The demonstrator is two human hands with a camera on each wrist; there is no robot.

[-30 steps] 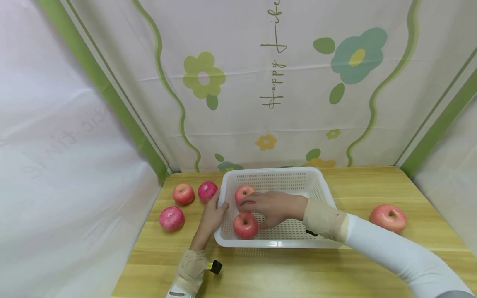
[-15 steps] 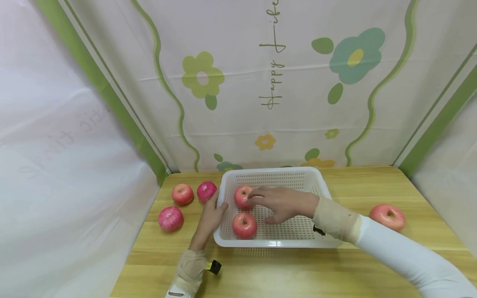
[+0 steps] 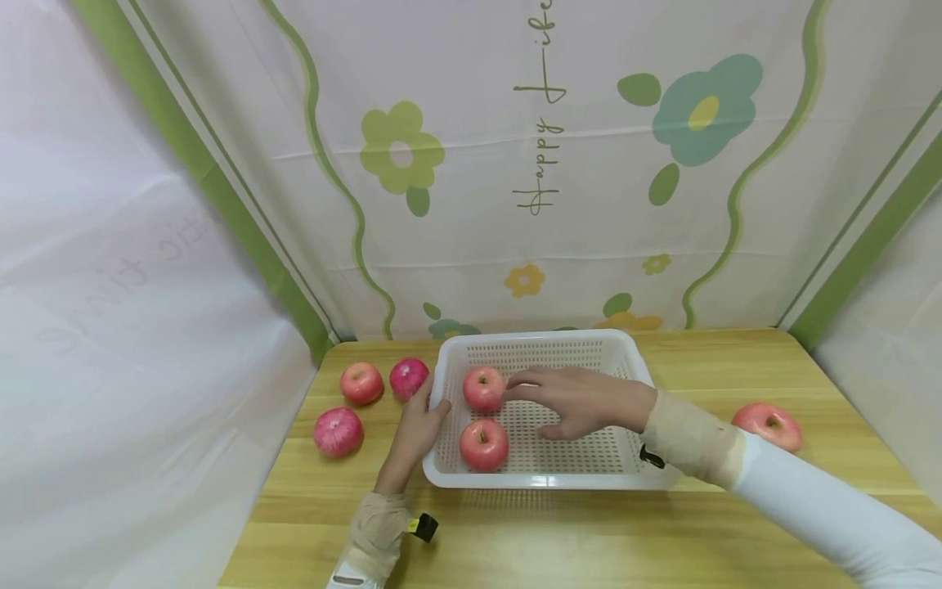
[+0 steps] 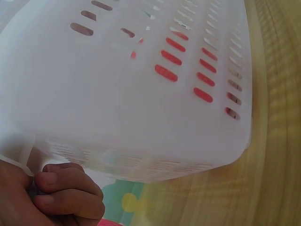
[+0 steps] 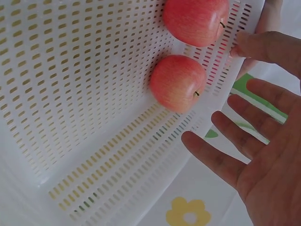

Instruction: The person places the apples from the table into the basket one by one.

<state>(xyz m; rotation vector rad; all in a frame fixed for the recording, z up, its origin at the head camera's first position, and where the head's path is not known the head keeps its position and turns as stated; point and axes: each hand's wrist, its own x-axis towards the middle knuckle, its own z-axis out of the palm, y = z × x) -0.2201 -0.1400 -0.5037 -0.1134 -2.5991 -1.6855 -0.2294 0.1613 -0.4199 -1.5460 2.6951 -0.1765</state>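
White basket (image 3: 633,393) at table (image 3: 589,532) centre, 2 apples inside at its left end: far apple (image 3: 483,388), near apple (image 3: 483,444). R hand (image 3: 581,401) over basket, fingers spread, holding nothing, just beside far apple. L hand (image 3: 415,425) grips basket's left rim. 3 apples (image 3: 361,383) left of basket, 1 apple (image 3: 769,425) right.

Bright, even, soft light with faint shadows. The head view bends at its edges. The left wrist view is blurred; the right wrist view is sharp.
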